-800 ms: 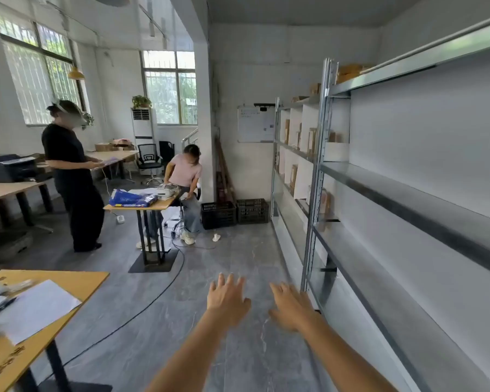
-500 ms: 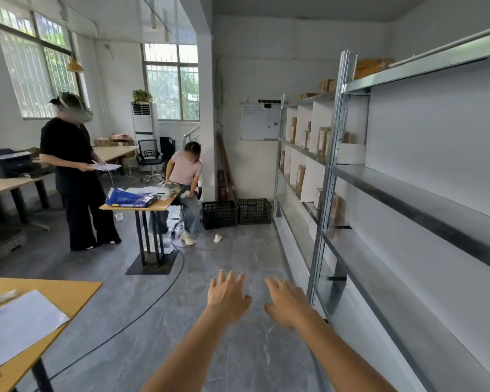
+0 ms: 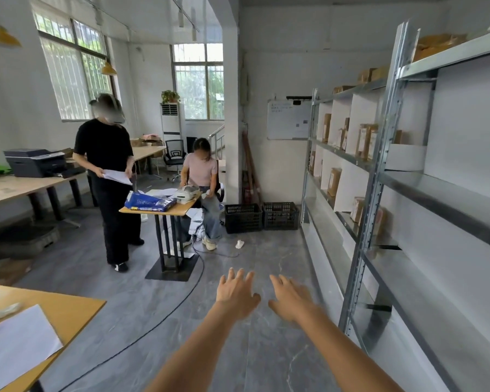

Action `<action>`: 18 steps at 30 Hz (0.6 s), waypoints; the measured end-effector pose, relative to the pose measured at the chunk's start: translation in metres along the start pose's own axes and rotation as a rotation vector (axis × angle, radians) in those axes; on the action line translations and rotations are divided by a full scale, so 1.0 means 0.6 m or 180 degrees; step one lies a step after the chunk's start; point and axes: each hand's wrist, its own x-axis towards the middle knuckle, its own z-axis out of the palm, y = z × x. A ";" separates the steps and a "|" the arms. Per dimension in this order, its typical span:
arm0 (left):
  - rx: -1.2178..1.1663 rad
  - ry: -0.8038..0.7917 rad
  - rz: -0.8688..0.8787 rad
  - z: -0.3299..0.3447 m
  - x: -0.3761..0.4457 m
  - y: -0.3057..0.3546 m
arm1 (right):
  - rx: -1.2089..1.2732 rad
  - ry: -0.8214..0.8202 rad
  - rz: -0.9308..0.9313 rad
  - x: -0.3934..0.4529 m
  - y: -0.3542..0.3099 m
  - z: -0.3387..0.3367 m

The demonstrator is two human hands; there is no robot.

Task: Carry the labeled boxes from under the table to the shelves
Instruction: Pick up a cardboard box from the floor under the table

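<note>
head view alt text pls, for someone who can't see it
Two bare, empty hands, left hand and right hand, reach forward over a grey floor beside metal shelves holding a few brown boxes. Farther off, a standing person holds papers near a small table where another person sits.

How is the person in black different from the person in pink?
The person in black is standing beside the small table; the person in pink is sitting behind it. The person in black holds loose papers; the person in pink works at a small white machine on the table. Black wears dark trousers, pink wears jeans. Both look down at their work.
</note>
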 end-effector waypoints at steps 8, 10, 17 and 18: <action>0.0062 0.0130 -0.0164 -0.018 0.189 -0.030 | 0.0031 -0.0013 -0.0139 0.196 0.045 -0.030; 0.0086 0.0097 -0.0224 -0.014 0.222 -0.044 | 0.0091 -0.0053 -0.0189 0.238 0.045 -0.035; 0.0072 0.0023 -0.0557 -0.001 0.346 -0.137 | 0.0057 -0.0136 -0.0446 0.404 0.008 -0.033; 0.0052 0.0030 -0.0599 0.002 0.366 -0.155 | 0.0019 -0.0140 -0.0483 0.432 0.000 -0.033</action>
